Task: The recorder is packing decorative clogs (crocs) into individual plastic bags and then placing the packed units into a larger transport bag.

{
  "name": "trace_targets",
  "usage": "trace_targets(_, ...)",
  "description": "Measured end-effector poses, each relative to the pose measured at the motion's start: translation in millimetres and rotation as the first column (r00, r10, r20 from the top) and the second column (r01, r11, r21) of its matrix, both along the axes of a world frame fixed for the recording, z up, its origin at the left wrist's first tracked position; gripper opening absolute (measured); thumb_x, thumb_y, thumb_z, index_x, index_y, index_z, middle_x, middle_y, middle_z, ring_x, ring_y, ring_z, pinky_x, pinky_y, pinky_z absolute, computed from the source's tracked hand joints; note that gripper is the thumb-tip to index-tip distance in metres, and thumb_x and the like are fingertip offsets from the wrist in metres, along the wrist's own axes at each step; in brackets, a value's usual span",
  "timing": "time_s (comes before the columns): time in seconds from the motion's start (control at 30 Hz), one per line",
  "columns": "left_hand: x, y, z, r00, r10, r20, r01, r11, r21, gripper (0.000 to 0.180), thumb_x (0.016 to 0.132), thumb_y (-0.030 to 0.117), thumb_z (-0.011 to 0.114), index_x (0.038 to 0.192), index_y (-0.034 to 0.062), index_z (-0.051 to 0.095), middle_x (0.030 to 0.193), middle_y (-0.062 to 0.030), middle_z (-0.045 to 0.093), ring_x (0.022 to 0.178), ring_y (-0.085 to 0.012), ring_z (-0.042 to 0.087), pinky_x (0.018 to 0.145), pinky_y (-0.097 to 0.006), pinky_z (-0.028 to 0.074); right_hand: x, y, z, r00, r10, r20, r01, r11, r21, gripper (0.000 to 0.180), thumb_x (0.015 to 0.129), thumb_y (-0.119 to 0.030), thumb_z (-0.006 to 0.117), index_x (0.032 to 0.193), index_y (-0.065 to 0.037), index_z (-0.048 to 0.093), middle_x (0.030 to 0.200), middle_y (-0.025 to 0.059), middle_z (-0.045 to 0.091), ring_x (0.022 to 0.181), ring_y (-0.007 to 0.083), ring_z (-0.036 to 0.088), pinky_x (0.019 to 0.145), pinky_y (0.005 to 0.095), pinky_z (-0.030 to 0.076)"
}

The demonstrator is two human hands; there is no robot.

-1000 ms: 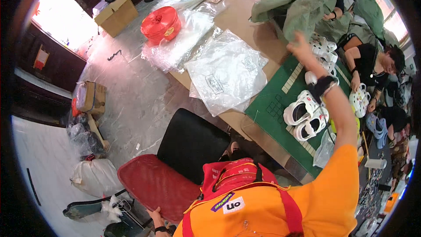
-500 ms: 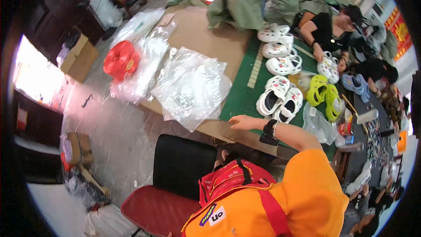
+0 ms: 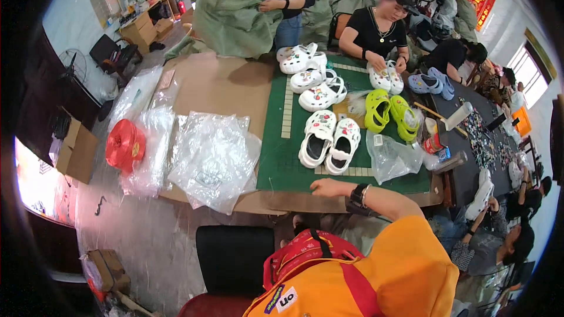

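Observation:
My right hand (image 3: 330, 187) is at the front edge of the table, just in front of the green cutting mat (image 3: 276, 167). Its fingers point left, loosely bent and holding nothing I can see; a black band and a bracelet circle the wrist. Closest to it is a pair of white clogs (image 3: 318, 135) with colourful charms. Beyond stand more white clogs (image 3: 322, 95), and to the right a lime-green pair (image 3: 377, 111). A crumpled clear bag (image 3: 392, 155) lies beside these. My left hand is out of view.
Clear plastic bags (image 3: 212, 158) and a red roll of plastic twine (image 3: 125, 145) lie on the left. Across the table, a co-worker (image 3: 376, 38) handles white clogs; another person holds green sacking (image 3: 235, 17). A black chair (image 3: 235, 258) stands at the front.
The view has tilted up and turned, so the table appears more level and more of the room shows. My right hand stays near the table's front edge, its fingers a little more bent.

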State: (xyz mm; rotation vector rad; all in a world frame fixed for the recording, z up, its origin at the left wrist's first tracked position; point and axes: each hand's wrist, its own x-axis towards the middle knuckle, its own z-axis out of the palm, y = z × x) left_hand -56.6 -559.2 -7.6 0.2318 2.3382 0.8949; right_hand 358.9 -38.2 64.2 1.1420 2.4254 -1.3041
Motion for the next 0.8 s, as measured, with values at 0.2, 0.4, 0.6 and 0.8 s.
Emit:
trace_targets(0.2,-2,88,23,0.967,-0.192,-0.167,0.178,0.980,-0.093,0.066,0.072,0.002,0.057,0.132,0.0077,0.030,0.132,-0.0181,0.034,0.111,-0.0345,0.043,0.089,-0.042,0.038,52,9,-16,0.986,-0.155,-0.053,0.150,0.985,-0.087,0.045,0.080,-0.030,0.054,0.115,0.000,0.051,0.111,0.0179,0.057,0.102,0.0300,0.054,0.087,0.0366,0.042)
trace_targets(0.4,16,193,50,0.857,-0.448,-0.254,0.433,0.894,-0.118,0.064,0.070,0.002,0.060,0.129,0.0023,0.035,0.130,-0.0202,0.035,0.111,-0.0322,0.044,0.091,-0.037,0.038,118,-7,-17,0.883,-0.469,-0.018,0.467,0.882,-0.068,0.041,0.079,-0.028,0.056,0.112,-0.005,0.054,0.107,0.0157,0.058,0.099,0.0307,0.055,0.085,0.0369,0.043)
trace_targets(0.6,73,266,67,0.791,-0.607,0.081,0.593,0.792,0.145,0.056,0.073,0.009,0.062,0.125,0.0008,0.042,0.120,-0.0191,0.047,0.102,-0.0269,0.052,0.086,-0.032,0.042,161,-38,-66,0.859,-0.511,-0.025,0.509,0.859,-0.049,0.043,0.077,-0.027,0.058,0.112,-0.003,0.053,0.100,0.0202,0.058,0.095,0.0334,0.055,0.084,0.0387,0.043)
trace_targets(0.8,93,350,115,0.487,-0.871,-0.059,0.873,0.487,0.022,0.052,0.075,0.014,0.060,0.123,-0.0007,0.044,0.112,-0.0174,0.056,0.098,-0.0222,0.055,0.084,-0.031,0.043,179,-58,-106,0.820,-0.572,-0.020,0.573,0.820,0.016,0.049,0.074,-0.029,0.059,0.115,-0.003,0.050,0.110,0.0262,0.048,0.104,0.0400,0.047,0.091,0.0411,0.038)
